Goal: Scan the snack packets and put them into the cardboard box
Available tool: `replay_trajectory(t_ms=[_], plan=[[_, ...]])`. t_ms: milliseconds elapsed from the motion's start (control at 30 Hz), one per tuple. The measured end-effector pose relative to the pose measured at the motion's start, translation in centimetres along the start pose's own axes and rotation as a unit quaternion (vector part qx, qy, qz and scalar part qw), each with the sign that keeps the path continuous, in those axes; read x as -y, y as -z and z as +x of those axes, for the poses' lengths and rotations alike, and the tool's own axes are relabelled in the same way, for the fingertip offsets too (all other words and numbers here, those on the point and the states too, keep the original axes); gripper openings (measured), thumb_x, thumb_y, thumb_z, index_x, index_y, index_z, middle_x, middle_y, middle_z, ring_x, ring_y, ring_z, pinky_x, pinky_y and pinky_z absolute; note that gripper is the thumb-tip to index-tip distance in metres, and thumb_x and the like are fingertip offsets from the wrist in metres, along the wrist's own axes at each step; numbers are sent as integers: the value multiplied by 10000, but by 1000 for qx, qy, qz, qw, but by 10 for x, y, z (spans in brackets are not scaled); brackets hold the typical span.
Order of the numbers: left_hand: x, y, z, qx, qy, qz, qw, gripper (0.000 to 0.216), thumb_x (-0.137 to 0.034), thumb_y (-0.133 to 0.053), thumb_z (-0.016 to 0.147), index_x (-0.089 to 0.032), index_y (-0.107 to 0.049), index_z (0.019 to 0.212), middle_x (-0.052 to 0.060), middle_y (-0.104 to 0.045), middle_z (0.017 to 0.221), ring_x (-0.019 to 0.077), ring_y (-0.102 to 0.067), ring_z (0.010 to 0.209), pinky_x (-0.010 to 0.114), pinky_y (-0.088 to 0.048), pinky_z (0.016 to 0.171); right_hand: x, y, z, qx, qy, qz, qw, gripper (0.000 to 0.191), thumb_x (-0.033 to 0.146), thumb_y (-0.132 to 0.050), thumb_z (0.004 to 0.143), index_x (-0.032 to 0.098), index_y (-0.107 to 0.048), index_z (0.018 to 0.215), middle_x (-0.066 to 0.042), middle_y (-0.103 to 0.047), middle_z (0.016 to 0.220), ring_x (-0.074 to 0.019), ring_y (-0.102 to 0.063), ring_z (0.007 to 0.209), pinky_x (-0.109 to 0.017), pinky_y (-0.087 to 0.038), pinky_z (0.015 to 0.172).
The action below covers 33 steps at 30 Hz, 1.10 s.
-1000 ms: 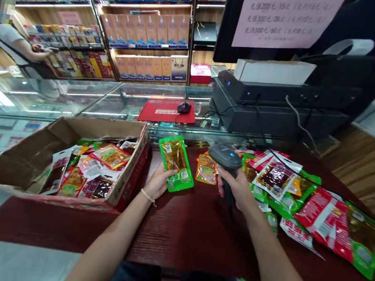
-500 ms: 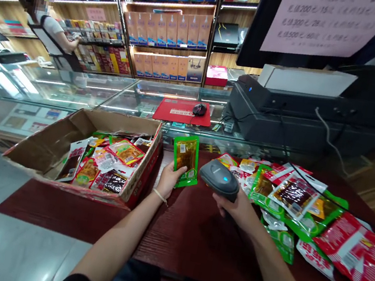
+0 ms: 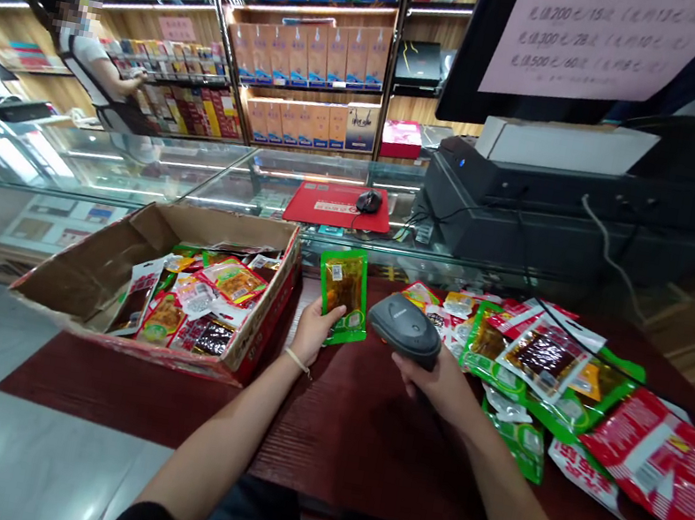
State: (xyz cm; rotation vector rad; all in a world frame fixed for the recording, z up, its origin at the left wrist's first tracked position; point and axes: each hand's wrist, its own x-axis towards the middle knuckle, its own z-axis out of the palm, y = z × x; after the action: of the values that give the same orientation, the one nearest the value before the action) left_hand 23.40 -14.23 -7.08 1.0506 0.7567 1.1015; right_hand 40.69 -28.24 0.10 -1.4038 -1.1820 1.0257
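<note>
My left hand (image 3: 312,332) pinches a green-edged snack packet (image 3: 344,291) near its lower left side, holding it upright above the dark red tabletop (image 3: 349,440). The packet has a clear window with brown food behind it and a small white label. My right hand (image 3: 433,383) is wrapped round the handle of a dark grey barcode scanner (image 3: 406,329). The scanner's head faces left, a short gap from the packet. To the left stands an open cardboard box (image 3: 258,343) with several snack packets (image 3: 199,297) inside.
A loose pile of snack packets (image 3: 545,358) covers the table's right side, with a black cable across it. Behind are a glass counter (image 3: 213,183), a red mouse pad (image 3: 317,204) with a mouse (image 3: 369,201), and a monitor (image 3: 472,49). A person (image 3: 96,63) stands by the shelves.
The blue light on the scanner's top no longer shows. Both hands, the packet and the scanner stay almost in place. The person at the back has shifted slightly to the right.
</note>
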Motion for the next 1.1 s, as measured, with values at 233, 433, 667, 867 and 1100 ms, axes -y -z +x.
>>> replay_trajectory(t_ms=[233,433,667,867,1100], plan=[[-3,-5,0,-22,-69,75,995,430,-322,-727,740,-152,-611,1117,87,-685,1102,204,-636,992,346,-466,920,-4,1,4,-31,-8,46,998,370,494,-701,770,215,-502,911,77,-518,509,-105,-462,364,-221,-364,364],[-27,-16,-8,-42,-116,116,986,344,-324,-697,771,-147,-571,1038,88,-672,1019,202,-632,955,342,-479,878,0,4,8,-50,-5,82,995,347,510,-694,776,208,-525,802,67,-506,493,-96,-451,350,-221,-363,339],[-118,-25,-38,-9,-226,171,959,288,-335,-633,838,-165,-592,1066,65,-666,1033,177,-616,944,295,-472,863,25,-3,15,-56,24,118,991,382,491,-711,783,181,-524,660,41,-510,497,-81,-464,341,-219,-394,359],[-191,37,-52,-109,-289,326,893,290,-370,-609,844,-188,-613,1069,43,-679,1013,180,-619,928,284,-469,849,54,-32,18,-23,31,130,991,347,479,-732,766,174,-566,776,32,-537,541,-91,-481,374,-208,-388,346],[-205,166,-40,-180,-137,544,808,629,-304,-635,785,-102,-454,1352,199,-543,1353,325,-497,1273,459,-379,1056,70,-73,26,14,55,123,991,345,481,-721,769,176,-560,752,34,-527,533,-96,-474,370,-219,-396,347]])
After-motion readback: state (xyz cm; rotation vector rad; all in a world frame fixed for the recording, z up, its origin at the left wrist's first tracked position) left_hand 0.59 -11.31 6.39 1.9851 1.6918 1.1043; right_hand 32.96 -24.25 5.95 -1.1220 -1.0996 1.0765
